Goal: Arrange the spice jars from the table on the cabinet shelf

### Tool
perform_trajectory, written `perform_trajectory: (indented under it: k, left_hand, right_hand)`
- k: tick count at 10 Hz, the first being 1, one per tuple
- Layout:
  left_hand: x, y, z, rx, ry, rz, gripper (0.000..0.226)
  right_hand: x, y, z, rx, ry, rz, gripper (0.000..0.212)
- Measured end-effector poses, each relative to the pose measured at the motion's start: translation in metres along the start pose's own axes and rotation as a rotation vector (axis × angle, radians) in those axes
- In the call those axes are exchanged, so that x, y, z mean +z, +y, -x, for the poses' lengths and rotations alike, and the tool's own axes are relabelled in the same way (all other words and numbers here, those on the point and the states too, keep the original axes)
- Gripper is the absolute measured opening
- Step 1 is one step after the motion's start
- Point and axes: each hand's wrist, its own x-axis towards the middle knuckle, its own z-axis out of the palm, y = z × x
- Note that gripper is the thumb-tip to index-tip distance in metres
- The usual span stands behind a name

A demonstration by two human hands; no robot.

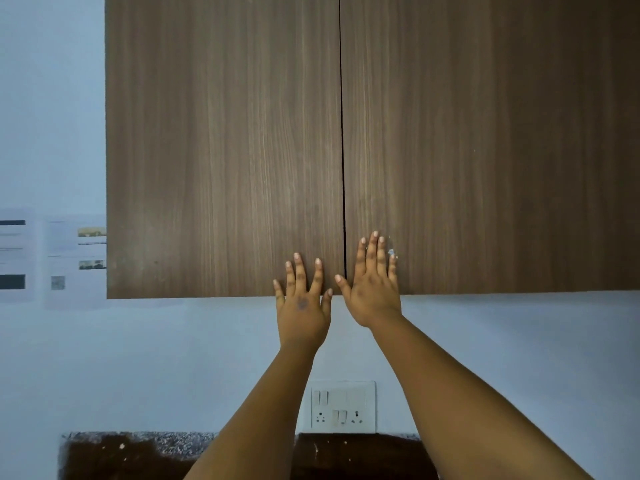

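Wood-grain cabinet point(221, 143) fills the upper frame, both doors closed, dark vertical seam between them running down to the bottom edge. Left door point(221, 168) and right door point(485, 150) sit flush; no handles visible on either face.

Left hand point(303, 306): fingers spread wide, palm toward the left door, fingertips over its lower right corner just beside the seam. Palm itself lies below the door's bottom edge, against the wall backdrop. Holding nothing.

Right hand point(374, 289): fingers extended, closer together than the left's, flat over the lower left corner of the right door; thumb points toward the seam. Holding nothing. Sits a little higher than the left hand. Small pale chipped mark on the door just beside its little finger.

Contact with the doors: looks like touching, cannot confirm pressure.

Both forearms bare, rising from the bottom of the frame.

Spice jars: none in view; shelf hidden behind the closed doors, so cannot tell whether jars are inside.

Wall point(138, 358) pale blue-grey below and left of the cabinet. White switch plate point(343, 407) with sockets on the wall between the forearms. Papers point(52, 258) pinned to the wall at left, print too blurred to read. Speckled stone ledge point(138, 441) along the bottom, dark brown surface below it
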Motion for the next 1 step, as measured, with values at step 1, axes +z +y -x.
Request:
perform_trajectory:
  k: [1]
  left_hand:
    - [-0.0225,0.0025,0.0029,0.042,-0.027,0.017,0.06]
  right_hand:
    - [-0.015,-0.0072,0.0139,-0.038,-0.033,0.003,0.076]
